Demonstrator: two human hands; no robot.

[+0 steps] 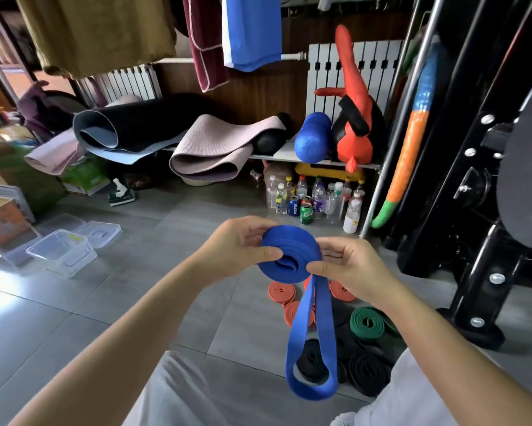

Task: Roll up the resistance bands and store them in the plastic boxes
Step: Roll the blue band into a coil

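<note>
A blue resistance band [290, 256] is partly wound into a coil held in front of me above the floor. My left hand [237, 245] grips the coil's left side, thumb pressed on its face. On the coil's right edge my right hand [346, 265] pinches the band. From there a loose blue loop [310, 358] hangs down. On the floor below lie rolled orange bands [281, 293], a green band [367, 322] and several black bands [367, 372]. Clear plastic boxes [63, 252] with lids sit on the floor at the left.
A black exercise machine frame [485, 229] stands at the right. Bottles and cans [317, 199] crowd the floor under a shelf holding rolled mats [209, 149] and a blue roller [313, 136]. Cardboard boxes [0, 216] sit at the far left. Grey floor tiles [111, 302] lie between.
</note>
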